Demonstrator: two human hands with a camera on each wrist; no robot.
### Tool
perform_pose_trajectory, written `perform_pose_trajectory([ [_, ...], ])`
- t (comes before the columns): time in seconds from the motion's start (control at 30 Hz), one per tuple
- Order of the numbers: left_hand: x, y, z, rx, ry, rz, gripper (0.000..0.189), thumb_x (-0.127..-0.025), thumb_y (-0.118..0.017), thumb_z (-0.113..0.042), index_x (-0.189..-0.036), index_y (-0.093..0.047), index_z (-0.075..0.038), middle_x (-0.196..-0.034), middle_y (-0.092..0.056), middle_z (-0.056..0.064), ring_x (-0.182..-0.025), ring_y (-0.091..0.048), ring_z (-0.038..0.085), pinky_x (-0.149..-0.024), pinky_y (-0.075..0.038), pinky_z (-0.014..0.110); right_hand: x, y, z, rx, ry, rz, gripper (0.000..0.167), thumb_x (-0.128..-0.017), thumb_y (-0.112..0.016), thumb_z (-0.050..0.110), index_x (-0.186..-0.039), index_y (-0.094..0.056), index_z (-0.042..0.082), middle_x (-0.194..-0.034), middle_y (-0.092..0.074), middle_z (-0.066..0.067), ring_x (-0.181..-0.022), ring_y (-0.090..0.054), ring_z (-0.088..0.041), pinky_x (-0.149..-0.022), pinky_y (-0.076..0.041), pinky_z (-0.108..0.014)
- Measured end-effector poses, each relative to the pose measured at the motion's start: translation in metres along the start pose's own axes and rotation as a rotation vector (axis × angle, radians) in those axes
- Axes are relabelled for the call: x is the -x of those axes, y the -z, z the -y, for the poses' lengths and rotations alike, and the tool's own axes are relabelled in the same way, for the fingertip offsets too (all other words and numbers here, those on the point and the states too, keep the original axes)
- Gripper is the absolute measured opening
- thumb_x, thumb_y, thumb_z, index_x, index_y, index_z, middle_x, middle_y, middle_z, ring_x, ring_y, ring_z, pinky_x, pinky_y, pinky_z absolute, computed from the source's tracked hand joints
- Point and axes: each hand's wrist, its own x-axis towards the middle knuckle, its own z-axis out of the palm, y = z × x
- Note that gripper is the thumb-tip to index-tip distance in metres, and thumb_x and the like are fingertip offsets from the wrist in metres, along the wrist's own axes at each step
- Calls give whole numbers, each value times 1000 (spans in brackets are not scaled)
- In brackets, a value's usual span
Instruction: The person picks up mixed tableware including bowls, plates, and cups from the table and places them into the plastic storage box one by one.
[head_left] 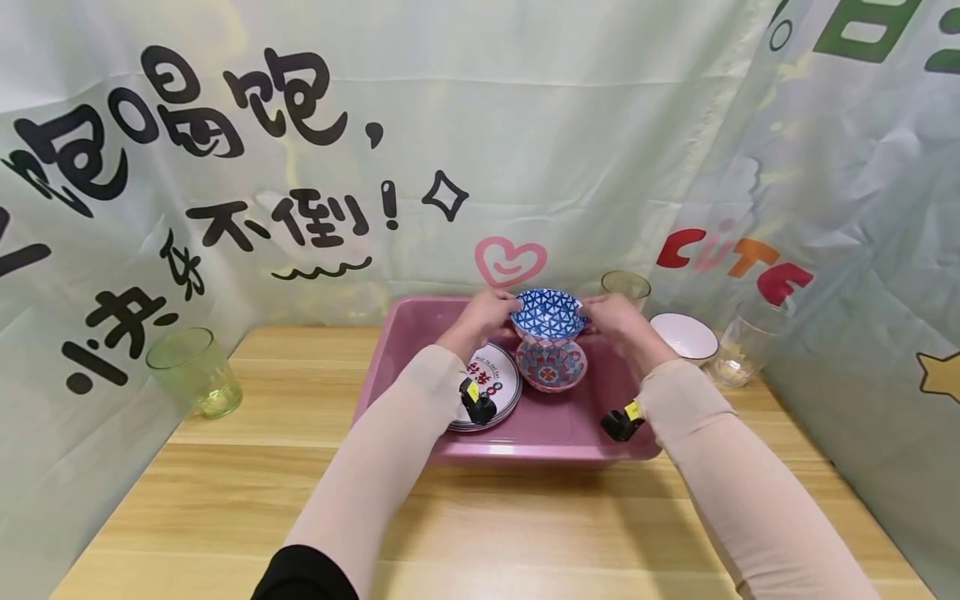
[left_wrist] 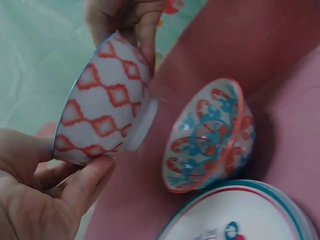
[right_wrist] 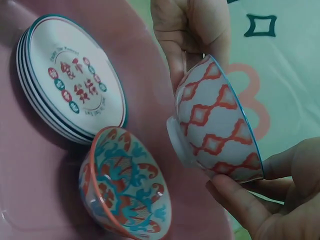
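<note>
A bowl (head_left: 549, 314) with a blue-and-white inside and a red diamond pattern outside is held up between both hands. My left hand (head_left: 486, 318) pinches its rim on the left, thumb and fingers around the wall in the left wrist view. On the opposite side my right hand (head_left: 617, 321) grips the rim the same way. Beneath it a second bowl (right_wrist: 132, 185), red and turquoise with an orange rim, sits in the pink basin (head_left: 540, 452), apart from the held one. Beside that bowl lies a stack of white plates (right_wrist: 75, 80) with red lettering.
A green glass (head_left: 197, 375) stands on the wooden table (head_left: 262, 483) at left. Behind the basin's right side is a yellowish glass (head_left: 626, 286). A white bowl (head_left: 684, 336) and a clear glass (head_left: 746, 346) stand at right. Printed cloth (head_left: 525, 167) hangs around the table.
</note>
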Motion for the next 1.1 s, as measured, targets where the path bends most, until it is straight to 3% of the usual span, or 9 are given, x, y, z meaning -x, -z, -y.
perform_pose_trajectory([
  [0.17,-5,-3,16,18,0,-46,33,-101,-55,-14,-130,-61,0,-125,-60,17,-104,-64,29,-77,-58,32,-6,-6,-8,10,-13,-29,41,-99,-38,-1,-136,-42,-18,-128,-50,-36,-107,-59,-36,-91,-52,-43],
  [0.33,-11,-1,24,32,6,-52,32,-100,-56,-12,-127,-62,3,-122,-61,18,-104,-64,30,-75,-58,30,-9,-12,-13,34,-29,-66,31,-97,-38,-3,-121,-49,-20,-116,-52,-30,-100,-59,-34,-87,-55,-41],
  [0.47,-15,-4,30,24,11,-42,31,-99,-57,-11,-125,-63,4,-123,-59,20,-104,-64,32,-73,-59,30,-14,-11,-23,62,-29,-72,35,-96,-37,-4,-126,-47,-20,-115,-49,-29,-98,-58,-34,-87,-54,-44],
  [0.67,-15,-9,39,-65,13,-57,29,-99,-56,-11,-124,-64,2,-128,-58,18,-101,-64,29,-72,-58,29,-22,-10,-39,66,-60,-62,41,-97,-37,-3,-134,-41,-20,-130,-46,-33,-104,-60,-39,-89,-53,-46],
  [0.9,-15,-10,43,-136,8,-93,27,-98,-57,-9,-120,-66,3,-126,-61,16,-96,-66,29,-69,-58,28,-25,-11,-42,107,-47,-50,40,-97,-38,-2,-132,-44,-19,-129,-48,-33,-101,-61,-37,-88,-53,-46],
  [1.0,-16,-10,45,-186,-7,-102,26,-98,-58,-8,-120,-67,2,-127,-61,15,-97,-66,28,-69,-58,27,-24,-12,-41,181,-32,-46,40,-94,-39,-5,-129,-47,-21,-126,-50,-35,-97,-64,-37,-85,-55,-45],
  [1.1,-17,-11,47,-300,-33,-113,26,-97,-60,-8,-119,-68,0,-124,-64,13,-91,-68,25,-65,-58,24,-24,-13,-40,321,-12,-59,39,-87,-41,-7,-121,-54,-21,-120,-55,-35,-92,-67,-37,-77,-58,-41],
])
